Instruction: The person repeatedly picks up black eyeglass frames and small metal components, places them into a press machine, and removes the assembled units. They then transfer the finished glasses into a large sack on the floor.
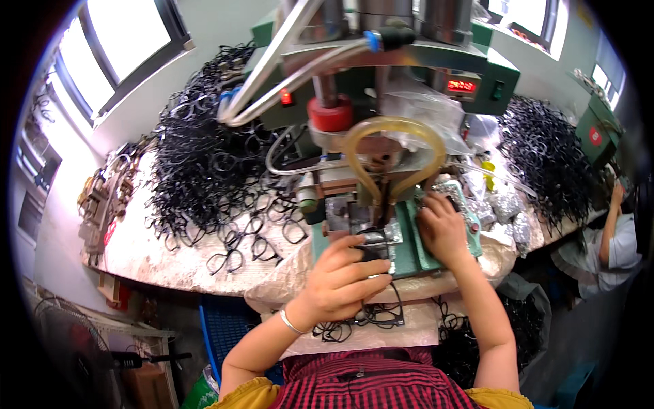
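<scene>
Left hand [340,276] pinching black eyeglass frame [373,253] at press (green base); right hand [443,228] spread flat on base [409,238].

The black eyeglass frames [197,163] heaped at ten o'clock look like glossy plastic, as does the frame [373,255] pinched in the left hand [340,279], whose wrist bears a thin shiny metal bangle [291,322]. The machine [381,88] at twelve o'clock shows smooth green painted metal, bright polished steel rods, a yellowish translucent rubbery hose [392,146] and clear crinkled plastic film. The bench [157,252] is covered in pale, rough, stained cloth, and the right hand [443,228] rests on the matt green base plate [415,245].
</scene>
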A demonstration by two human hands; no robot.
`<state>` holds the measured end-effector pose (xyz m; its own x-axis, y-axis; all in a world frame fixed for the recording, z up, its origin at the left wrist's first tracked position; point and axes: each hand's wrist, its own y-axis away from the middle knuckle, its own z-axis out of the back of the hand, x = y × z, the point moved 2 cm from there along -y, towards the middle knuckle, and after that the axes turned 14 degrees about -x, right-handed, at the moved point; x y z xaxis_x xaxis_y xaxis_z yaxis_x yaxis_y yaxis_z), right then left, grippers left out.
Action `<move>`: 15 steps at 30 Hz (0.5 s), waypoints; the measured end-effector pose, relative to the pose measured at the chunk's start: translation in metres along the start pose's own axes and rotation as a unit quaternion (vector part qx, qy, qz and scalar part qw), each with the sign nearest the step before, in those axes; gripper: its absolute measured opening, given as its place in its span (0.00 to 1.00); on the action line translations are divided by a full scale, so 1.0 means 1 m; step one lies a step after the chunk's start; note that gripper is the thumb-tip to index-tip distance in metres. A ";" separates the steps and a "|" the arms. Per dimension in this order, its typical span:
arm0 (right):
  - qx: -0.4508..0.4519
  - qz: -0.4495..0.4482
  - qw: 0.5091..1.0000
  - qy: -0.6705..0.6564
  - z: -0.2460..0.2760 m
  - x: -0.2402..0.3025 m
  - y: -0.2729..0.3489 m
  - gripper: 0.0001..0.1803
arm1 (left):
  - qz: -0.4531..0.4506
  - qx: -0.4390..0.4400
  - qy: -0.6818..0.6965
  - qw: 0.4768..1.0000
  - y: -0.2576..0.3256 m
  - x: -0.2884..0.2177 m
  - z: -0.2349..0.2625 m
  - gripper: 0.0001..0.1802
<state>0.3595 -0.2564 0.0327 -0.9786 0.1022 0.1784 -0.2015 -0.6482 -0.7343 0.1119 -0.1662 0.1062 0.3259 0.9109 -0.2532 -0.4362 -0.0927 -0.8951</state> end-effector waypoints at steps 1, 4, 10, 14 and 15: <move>0.006 0.024 0.998 0.055 -0.004 -0.008 -0.004 0.08 | 0.001 -0.017 -0.033 0.999 0.009 -0.003 -0.002 0.15; -0.145 -0.050 0.988 -0.002 0.006 -0.014 -0.002 0.09 | 0.032 -0.056 -0.140 0.988 0.035 -0.031 0.023 0.18; -0.288 -0.495 0.760 -0.308 0.030 -0.025 0.065 0.09 | 0.239 -0.326 -0.363 0.840 0.062 -0.024 0.119 0.10; -0.284 -0.480 0.742 -0.372 0.001 -0.005 0.029 0.06 | 0.236 -0.137 -0.453 0.849 0.025 0.039 0.126 0.04; -0.284 -0.456 0.747 -0.392 -0.011 -0.004 0.021 0.06 | 0.223 -0.105 -0.476 0.844 0.029 0.059 0.124 0.05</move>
<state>0.3582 -0.2621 0.0089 -0.1448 -0.3122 0.9389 -0.9722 -0.1317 -0.1937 0.0146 -0.0660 0.1104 -0.6962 0.6685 -0.2616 -0.1471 -0.4895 -0.8595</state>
